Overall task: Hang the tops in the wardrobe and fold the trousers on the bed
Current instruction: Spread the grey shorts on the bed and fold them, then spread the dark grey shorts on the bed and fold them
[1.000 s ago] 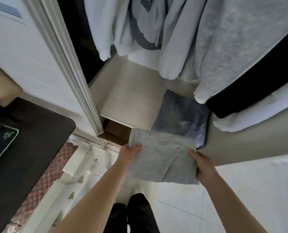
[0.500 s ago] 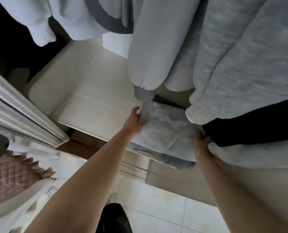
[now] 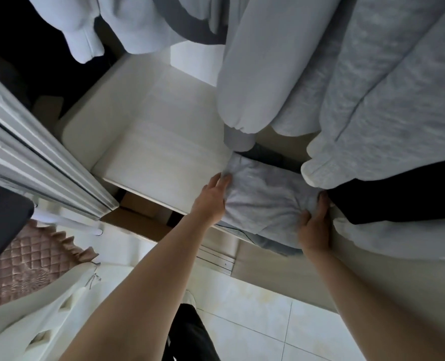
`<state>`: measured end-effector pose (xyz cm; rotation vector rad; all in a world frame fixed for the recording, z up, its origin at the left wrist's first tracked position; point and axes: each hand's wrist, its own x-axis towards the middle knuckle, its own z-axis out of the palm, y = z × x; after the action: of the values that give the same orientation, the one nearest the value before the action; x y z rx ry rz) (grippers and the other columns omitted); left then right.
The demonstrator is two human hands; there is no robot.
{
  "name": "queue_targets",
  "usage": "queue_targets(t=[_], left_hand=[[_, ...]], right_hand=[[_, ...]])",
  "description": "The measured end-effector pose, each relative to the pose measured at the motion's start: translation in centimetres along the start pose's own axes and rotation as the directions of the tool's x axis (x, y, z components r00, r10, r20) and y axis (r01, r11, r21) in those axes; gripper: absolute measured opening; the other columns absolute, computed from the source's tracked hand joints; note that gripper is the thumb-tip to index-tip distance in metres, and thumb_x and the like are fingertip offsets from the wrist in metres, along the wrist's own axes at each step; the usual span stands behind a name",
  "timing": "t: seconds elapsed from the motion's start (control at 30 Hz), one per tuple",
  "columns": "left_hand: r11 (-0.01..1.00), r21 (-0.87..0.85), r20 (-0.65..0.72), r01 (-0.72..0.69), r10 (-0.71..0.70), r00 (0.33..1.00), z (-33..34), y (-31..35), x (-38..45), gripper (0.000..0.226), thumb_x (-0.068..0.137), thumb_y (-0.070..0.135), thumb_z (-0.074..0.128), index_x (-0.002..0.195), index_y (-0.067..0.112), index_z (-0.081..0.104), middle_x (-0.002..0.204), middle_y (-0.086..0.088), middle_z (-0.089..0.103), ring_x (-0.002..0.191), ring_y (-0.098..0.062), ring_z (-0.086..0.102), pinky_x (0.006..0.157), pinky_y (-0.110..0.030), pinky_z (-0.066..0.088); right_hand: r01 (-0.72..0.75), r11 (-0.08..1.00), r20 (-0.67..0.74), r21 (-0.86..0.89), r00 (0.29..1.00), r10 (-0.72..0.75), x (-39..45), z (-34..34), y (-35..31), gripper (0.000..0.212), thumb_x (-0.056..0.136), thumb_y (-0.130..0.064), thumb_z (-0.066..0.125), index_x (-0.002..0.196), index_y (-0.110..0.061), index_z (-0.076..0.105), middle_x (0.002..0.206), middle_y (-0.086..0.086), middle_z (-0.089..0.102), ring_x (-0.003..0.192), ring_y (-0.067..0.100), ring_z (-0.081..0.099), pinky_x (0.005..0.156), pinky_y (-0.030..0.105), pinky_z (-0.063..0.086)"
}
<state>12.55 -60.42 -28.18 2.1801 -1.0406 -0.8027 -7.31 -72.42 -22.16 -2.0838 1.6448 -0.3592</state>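
Folded light grey trousers point(image 3: 265, 201) lie on the white wardrobe shelf point(image 3: 164, 162), on top of a darker blue-grey folded garment point(image 3: 263, 242) whose edge shows below. My left hand point(image 3: 213, 196) grips the folded trousers' left side, fingers curled into the cloth. My right hand point(image 3: 313, 225) grips their right side, bunching the fabric. Hung grey and pale tops point(image 3: 346, 74) dangle above, their sleeves reaching down to the stack. A black hung garment point(image 3: 398, 191) sits right beside my right hand.
The sliding wardrobe door frame point(image 3: 41, 162) runs along the left. A cardboard box point(image 3: 135, 217) sits under the shelf. A pink quilted cover point(image 3: 28, 259) and a white frame point(image 3: 47, 321) are at lower left. White tiled floor point(image 3: 268, 321) lies below.
I carried the folded grey trousers from in front of the wardrobe onto the shelf stack. Both hands now squeeze its sides on the darker garment, and my view has moved closer in.
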Motion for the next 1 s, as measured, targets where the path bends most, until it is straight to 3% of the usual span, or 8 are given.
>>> queue_targets(t=[0.17, 0.37, 0.5, 0.57, 0.7, 0.8, 0.87, 1.0], left_hand=[[0.994, 0.059, 0.031, 0.095, -0.097, 0.995, -0.7, 0.8, -1.5, 0.084, 0.090, -0.009, 0.042, 0.154, 0.036, 0.011, 0.162, 0.003, 0.010, 0.135, -0.033, 0.034, 0.107, -0.043, 0.041], [0.987, -0.022, 0.049, 0.162, -0.161, 0.986, -1.8, -0.8, -6.4, 0.076, 0.094, 0.002, 0.053, 0.155, 0.023, 0.014, 0.160, -0.002, 0.021, 0.140, -0.028, 0.036, 0.113, -0.038, 0.036], [0.964, -0.081, 0.021, 0.254, -0.253, 0.967, -3.5, -0.8, -11.1, 0.065, 0.094, 0.004, 0.048, 0.153, 0.019, 0.026, 0.154, -0.006, 0.033, 0.133, -0.026, 0.045, 0.109, -0.034, 0.039], [0.950, -0.142, -0.017, 0.279, -0.284, 0.959, -4.0, -1.0, -13.9, 0.057, 0.095, 0.007, 0.047, 0.149, 0.017, 0.035, 0.149, -0.006, 0.042, 0.131, -0.024, 0.047, 0.105, -0.029, 0.040], [0.873, -0.340, -0.077, 0.351, -0.398, 0.914, -3.9, -1.6, -20.8, 0.042, 0.099, 0.011, 0.048, 0.140, 0.018, 0.047, 0.132, 0.001, 0.058, 0.099, -0.012, 0.061, 0.073, -0.012, 0.045], [0.832, -0.415, -0.160, 0.368, -0.465, 0.871, -3.6, -2.8, -27.5, 0.031, 0.100, 0.016, 0.045, 0.129, 0.021, 0.055, 0.115, 0.004, 0.067, 0.091, -0.015, 0.067, 0.073, -0.018, 0.049], [0.772, -0.499, -0.141, 0.394, -0.521, 0.842, -3.2, -3.9, -32.8, 0.028, 0.100, 0.015, 0.043, 0.122, 0.023, 0.056, 0.104, 0.002, 0.069, 0.075, -0.013, 0.069, 0.067, -0.020, 0.051], [0.688, -0.596, -0.128, 0.415, -0.592, 0.796, -2.0, -4.8, -40.6, 0.024, 0.098, 0.012, 0.044, 0.112, 0.024, 0.058, 0.089, 0.007, 0.071, 0.064, -0.011, 0.066, 0.060, -0.023, 0.050]], right_hand=[[0.000, 0.999, 0.040, -0.036, 0.999, 0.001, 0.1, -0.1, 0.2, 0.067, 0.096, -0.010, 0.050, 0.148, 0.007, 0.013, 0.149, 0.031, 0.027, 0.135, 0.044, 0.033, 0.107, 0.041, 0.029], [-0.003, 0.993, 0.126, -0.117, 0.992, 0.018, -3.1, -0.6, 0.9, 0.077, 0.085, -0.008, 0.063, 0.142, 0.017, 0.018, 0.141, 0.039, 0.032, 0.128, 0.049, 0.037, 0.107, 0.046, 0.033], [0.068, 0.992, 0.160, -0.106, 0.986, -0.050, -6.0, -0.8, 2.0, 0.069, 0.078, -0.012, 0.051, 0.140, 0.010, 0.029, 0.136, 0.033, 0.041, 0.123, 0.045, 0.044, 0.101, 0.046, 0.039], [0.046, 0.997, 0.147, -0.064, 0.988, -0.036, -7.6, -1.0, 2.3, 0.072, 0.077, -0.008, 0.051, 0.143, 0.005, 0.025, 0.136, 0.032, 0.041, 0.120, 0.044, 0.047, 0.098, 0.045, 0.043], [0.042, 0.998, 0.234, -0.048, 0.972, -0.030, -12.3, -1.2, 1.3, 0.070, 0.085, -0.002, 0.057, 0.145, 0.008, 0.020, 0.142, 0.033, 0.032, 0.125, 0.045, 0.040, 0.102, 0.044, 0.036], [0.105, 0.994, 0.336, 0.019, 0.936, -0.106, -17.1, -1.2, 0.4, 0.060, 0.090, -0.001, 0.053, 0.143, 0.006, 0.025, 0.137, 0.030, 0.040, 0.122, 0.041, 0.044, 0.098, 0.040, 0.036], [0.166, 0.983, 0.384, 0.084, 0.905, -0.186, -21.4, -1.1, -0.2, 0.052, 0.093, -0.003, 0.050, 0.141, 0.006, 0.032, 0.137, 0.026, 0.044, 0.121, 0.037, 0.046, 0.094, 0.032, 0.037], [0.287, 0.946, 0.462, 0.154, 0.825, -0.326, -28.0, -1.1, -1.5, 0.028, 0.098, -0.008, 0.046, 0.119, 0.010, 0.050, 0.136, 0.015, 0.046, 0.117, 0.027, 0.051, 0.091, 0.028, 0.041]])
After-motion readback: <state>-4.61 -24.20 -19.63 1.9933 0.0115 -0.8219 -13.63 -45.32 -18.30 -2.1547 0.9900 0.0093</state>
